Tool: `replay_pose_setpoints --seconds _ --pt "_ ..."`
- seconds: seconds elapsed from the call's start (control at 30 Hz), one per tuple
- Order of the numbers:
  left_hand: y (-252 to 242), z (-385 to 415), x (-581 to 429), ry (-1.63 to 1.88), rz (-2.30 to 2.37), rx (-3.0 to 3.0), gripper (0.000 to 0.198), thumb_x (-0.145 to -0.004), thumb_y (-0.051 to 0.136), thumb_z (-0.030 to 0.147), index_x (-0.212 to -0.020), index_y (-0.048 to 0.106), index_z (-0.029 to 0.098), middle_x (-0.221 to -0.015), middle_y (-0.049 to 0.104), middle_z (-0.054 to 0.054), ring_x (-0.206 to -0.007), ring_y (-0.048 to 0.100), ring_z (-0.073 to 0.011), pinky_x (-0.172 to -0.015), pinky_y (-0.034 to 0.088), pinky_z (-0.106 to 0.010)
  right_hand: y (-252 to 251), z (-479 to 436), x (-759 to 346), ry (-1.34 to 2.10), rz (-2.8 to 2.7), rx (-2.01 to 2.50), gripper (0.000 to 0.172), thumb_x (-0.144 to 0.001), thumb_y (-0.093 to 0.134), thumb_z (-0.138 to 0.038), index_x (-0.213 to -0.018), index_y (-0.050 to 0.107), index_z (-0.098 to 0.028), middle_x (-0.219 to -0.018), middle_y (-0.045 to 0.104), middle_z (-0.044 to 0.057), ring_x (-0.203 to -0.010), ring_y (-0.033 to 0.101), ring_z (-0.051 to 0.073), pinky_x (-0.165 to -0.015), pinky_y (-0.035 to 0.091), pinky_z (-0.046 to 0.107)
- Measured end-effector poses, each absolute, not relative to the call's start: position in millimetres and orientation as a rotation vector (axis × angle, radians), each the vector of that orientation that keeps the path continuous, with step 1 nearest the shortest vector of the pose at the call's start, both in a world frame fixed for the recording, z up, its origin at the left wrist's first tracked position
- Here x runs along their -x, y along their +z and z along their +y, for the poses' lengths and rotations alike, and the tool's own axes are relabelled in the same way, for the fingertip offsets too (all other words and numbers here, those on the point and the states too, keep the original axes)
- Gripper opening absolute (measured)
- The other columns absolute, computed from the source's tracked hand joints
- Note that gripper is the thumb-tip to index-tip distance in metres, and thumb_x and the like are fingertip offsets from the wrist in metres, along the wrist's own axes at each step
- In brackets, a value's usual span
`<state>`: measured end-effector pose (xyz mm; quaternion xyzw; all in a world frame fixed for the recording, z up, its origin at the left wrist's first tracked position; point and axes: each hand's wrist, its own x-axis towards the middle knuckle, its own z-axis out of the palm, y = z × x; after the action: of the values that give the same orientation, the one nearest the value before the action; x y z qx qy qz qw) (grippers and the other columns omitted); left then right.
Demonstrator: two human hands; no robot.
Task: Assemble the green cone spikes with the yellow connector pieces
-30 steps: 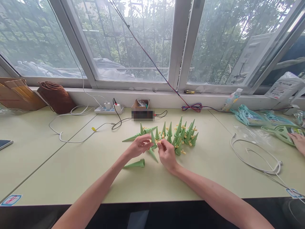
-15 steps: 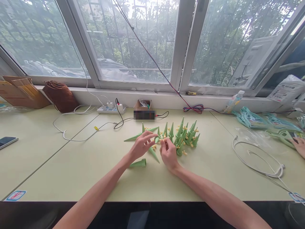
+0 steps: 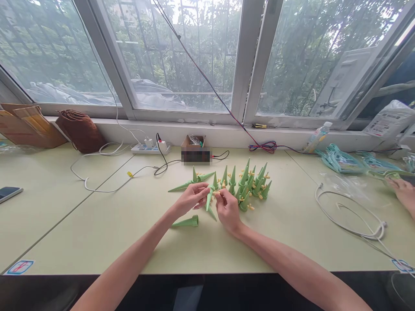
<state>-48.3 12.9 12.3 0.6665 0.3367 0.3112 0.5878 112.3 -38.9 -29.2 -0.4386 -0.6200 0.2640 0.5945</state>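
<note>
Between my hands a green cone (image 3: 209, 199) hangs with its tip down. The fingers of my left hand (image 3: 192, 198) are closed on its wide end. My right hand (image 3: 228, 210) pinches a small yellow valve (image 3: 216, 193) against the cone's side. Just right of my hands, several green cones (image 3: 245, 179) stand upright in a cluster, many with yellow valves. More green cones (image 3: 181, 186) lie behind my left hand. A loose green cone (image 3: 186, 222) lies in front of it, and another is partly hidden beneath my hands.
A small cardboard box (image 3: 193, 141) and a power strip (image 3: 151, 149) stand along the window. A white cable (image 3: 343, 229) coils at the right, near a person's hand (image 3: 403, 192). A phone (image 3: 9, 193) lies far left.
The held cone has swung tip-down, and my left fingers have closed around its wide end. My right hand has barely moved. The other person's hand at the right has shifted slightly left.
</note>
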Motion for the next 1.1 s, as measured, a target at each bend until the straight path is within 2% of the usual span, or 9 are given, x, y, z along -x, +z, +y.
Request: replay_pose_setpoints --seconds 0.17,0.4,0.73,0.97,1.1 --pt "9.2 12.9 47.3 0.795 0.736 -1.590 0.033 -0.088 0.062 0.048 -0.094 0.058 0.016 -0.057 0.043 0.006 -0.045 0.038 -0.0060 -0.040 0.028 -0.018 -30.9 -39.6 -111.3 0.699 -1.402 1.056 0.030 -0.098 0.044 -0.038 -0.074 0.046 -0.021 -0.056 0.039 -0.005 -0.049 0.033 0.011 -0.047 0.028 0.024" --pt "6.7 12.1 45.5 0.912 0.754 -1.737 0.034 -0.084 0.068 0.039 -0.108 0.065 0.014 -0.056 0.045 0.006 -0.048 0.040 -0.0073 -0.043 0.033 -0.019 -31.4 -38.3 -111.7 0.806 -1.345 1.079 0.032 -0.097 0.045 -0.042 -0.073 0.046 -0.021 -0.054 0.038 -0.006 -0.047 0.034 0.011 -0.046 0.027 0.024" --pt "12.5 13.0 47.3 0.849 0.742 -1.697 0.037 -0.089 0.062 0.043 -0.115 0.060 0.016 -0.067 0.049 0.003 -0.051 0.047 -0.0082 -0.043 0.037 -0.019 -28.7 -37.2 -110.7 0.857 -1.340 1.023 0.032 -0.096 0.050 -0.043 -0.074 0.048 -0.020 -0.055 0.041 -0.006 -0.047 0.036 0.010 -0.044 0.029 0.023" --pt "18.5 12.8 50.3 0.729 0.751 -1.611 0.043 -0.087 0.062 0.049 -0.118 0.059 0.019 -0.064 0.039 0.004 -0.052 0.042 -0.0087 -0.043 0.028 -0.019 -27.8 -36.0 -112.0 0.841 -1.389 0.986 0.037 -0.096 0.048 -0.051 -0.076 0.053 -0.020 -0.053 0.042 -0.006 -0.045 0.038 0.010 -0.043 0.031 0.023" --pt "16.7 16.9 52.6 0.731 0.737 -1.472 0.046 -0.085 0.064 0.052 -0.118 0.059 0.020 -0.064 0.035 0.006 -0.049 0.031 -0.0058 -0.043 0.023 -0.019 -25.9 -36.0 -114.2 0.750 -1.430 1.035 0.040 -0.099 0.040 -0.049 -0.077 0.055 -0.019 -0.055 0.042 -0.005 -0.047 0.039 0.011 -0.046 0.033 0.023"
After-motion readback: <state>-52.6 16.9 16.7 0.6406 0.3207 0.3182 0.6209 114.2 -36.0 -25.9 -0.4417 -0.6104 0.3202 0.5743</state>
